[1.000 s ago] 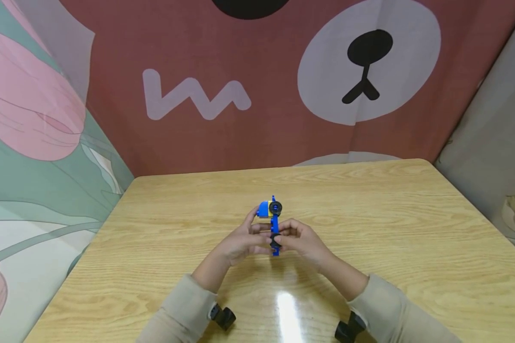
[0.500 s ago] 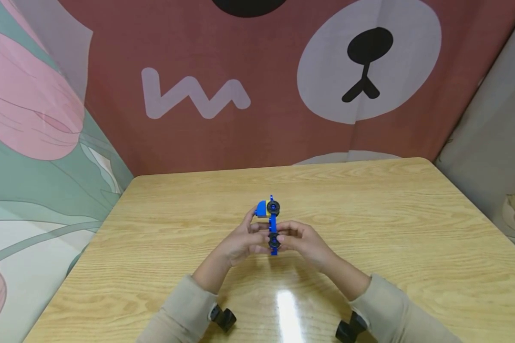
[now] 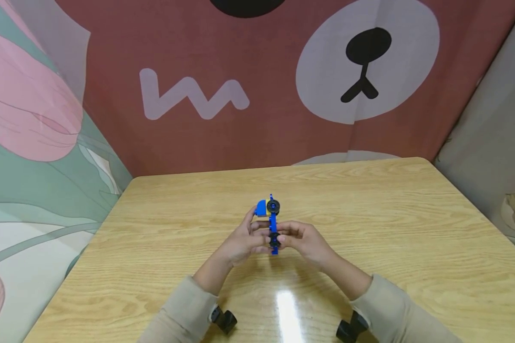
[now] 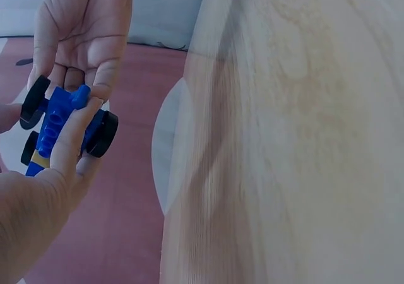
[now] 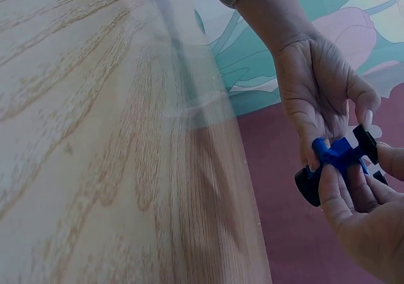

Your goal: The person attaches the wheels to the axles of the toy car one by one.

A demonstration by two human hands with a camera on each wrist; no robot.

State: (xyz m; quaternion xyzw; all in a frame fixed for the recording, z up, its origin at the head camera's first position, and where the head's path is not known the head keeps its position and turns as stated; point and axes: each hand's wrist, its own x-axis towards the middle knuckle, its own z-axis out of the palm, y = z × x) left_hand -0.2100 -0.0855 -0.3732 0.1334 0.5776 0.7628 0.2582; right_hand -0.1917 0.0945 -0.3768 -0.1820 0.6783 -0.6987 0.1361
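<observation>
A small toy car of blue building bricks, with a yellow strip and black wheels, is held on its side above the table. My left hand grips it from the left, its fingers along the blue body. From the other side my right hand pinches the car's near end, thumb against the near black wheel. The far wheel faces up, beside the rounded blue brick. In the right wrist view the fingers of both hands hide part of the blue frame.
The wooden table spreads out below the hands, with a bright light reflection near its front. A red cloth with a bear print hangs behind the far edge. Black wrist cameras sit by both beige sleeves.
The near wheel shows its face more fully now than a second ago, with the right thumb shifted toward its right rim. The car has moved slightly left; both hands keep their hold.
</observation>
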